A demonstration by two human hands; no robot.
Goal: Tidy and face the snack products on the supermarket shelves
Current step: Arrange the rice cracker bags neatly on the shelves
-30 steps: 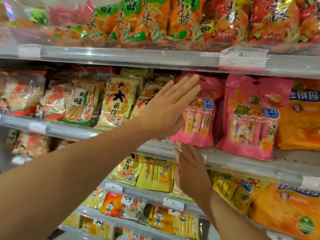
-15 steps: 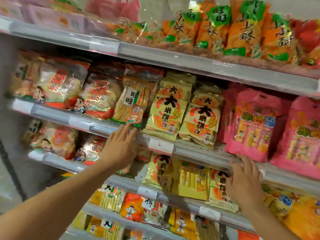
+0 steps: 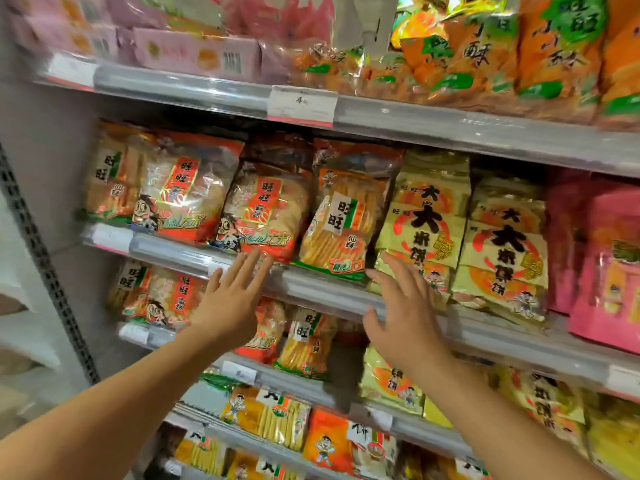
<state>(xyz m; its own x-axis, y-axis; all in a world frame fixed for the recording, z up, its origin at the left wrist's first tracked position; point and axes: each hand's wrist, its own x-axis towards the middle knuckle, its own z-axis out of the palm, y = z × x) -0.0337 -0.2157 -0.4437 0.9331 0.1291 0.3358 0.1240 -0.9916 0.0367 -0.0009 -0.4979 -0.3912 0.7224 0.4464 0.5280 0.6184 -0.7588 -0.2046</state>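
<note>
The shelf [image 3: 329,292] at chest height carries the snack bags the task is about, packed edge to edge and leaning out over its front rail. Both hands hover flat in front of that rail, fingers straight and spread, grip wide and holding nothing: the left hand [image 3: 230,299] just below the red cracker bag [image 3: 263,213], the right hand [image 3: 401,313] at the foot of the yellow cracker bags [image 3: 422,230].

The risk, I think, is a clumsy push: the orange-striped bag [image 3: 341,223] between the two hands tilts toward eleven o'clock and overhangs the rail, so a nudge from below could tip it off.

At three o'clock, pink bags [image 3: 602,258] crowd the yellow ones, leaving little room to shift sideways. At twelve o'clock a price tag [image 3: 301,103] hangs from the upper shelf.
</note>
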